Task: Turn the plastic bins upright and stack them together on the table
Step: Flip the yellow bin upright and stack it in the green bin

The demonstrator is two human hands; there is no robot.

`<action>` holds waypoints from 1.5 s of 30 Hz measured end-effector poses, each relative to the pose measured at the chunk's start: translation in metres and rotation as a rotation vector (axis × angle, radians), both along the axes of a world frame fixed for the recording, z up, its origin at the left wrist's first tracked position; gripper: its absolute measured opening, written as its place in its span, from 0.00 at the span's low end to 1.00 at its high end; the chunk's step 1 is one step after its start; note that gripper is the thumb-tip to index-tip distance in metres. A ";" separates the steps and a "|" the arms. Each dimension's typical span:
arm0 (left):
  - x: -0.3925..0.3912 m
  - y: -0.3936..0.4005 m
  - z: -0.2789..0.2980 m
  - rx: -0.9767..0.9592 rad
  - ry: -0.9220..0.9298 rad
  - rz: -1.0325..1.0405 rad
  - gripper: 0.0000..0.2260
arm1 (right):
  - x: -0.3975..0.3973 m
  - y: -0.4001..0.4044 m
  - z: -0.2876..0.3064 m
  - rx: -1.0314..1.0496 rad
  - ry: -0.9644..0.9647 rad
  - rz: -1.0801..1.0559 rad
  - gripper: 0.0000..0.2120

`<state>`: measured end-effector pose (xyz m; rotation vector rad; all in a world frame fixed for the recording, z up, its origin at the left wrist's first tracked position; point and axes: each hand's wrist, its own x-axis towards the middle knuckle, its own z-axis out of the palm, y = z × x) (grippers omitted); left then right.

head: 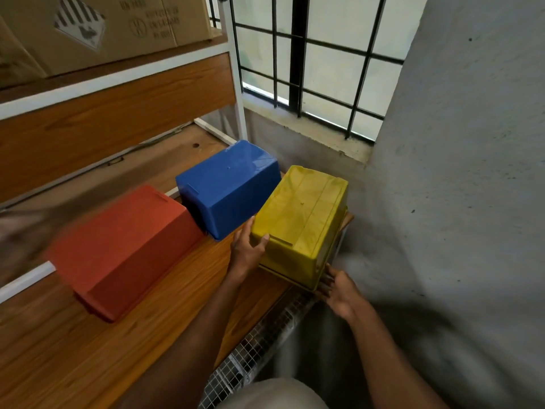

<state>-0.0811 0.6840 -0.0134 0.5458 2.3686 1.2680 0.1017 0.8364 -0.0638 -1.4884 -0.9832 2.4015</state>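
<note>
The left hand [247, 246] holds the upside-down yellow bin [300, 225] by its corner, and the right hand [339, 290], fingers spread, reaches under its rim, probably to flip it.

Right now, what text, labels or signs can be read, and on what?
Carton: printed lines and a round mark, too blurred to read.
Carton: a diamond label with stripes, no readable words.
Red bin, blue bin, yellow bin: no text visible.
</note>
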 end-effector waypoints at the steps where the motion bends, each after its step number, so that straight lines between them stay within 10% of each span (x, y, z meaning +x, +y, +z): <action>1: 0.000 -0.001 0.000 0.003 0.002 0.000 0.31 | 0.001 0.000 0.001 0.002 -0.007 -0.001 0.18; 26: 0.056 -0.035 -0.006 0.057 -0.498 -0.021 0.15 | 0.014 -0.006 0.128 0.457 0.083 -0.043 0.15; 45: 0.038 -0.033 0.061 0.284 -0.117 -0.040 0.14 | -0.006 -0.054 0.149 0.910 -0.078 0.310 0.05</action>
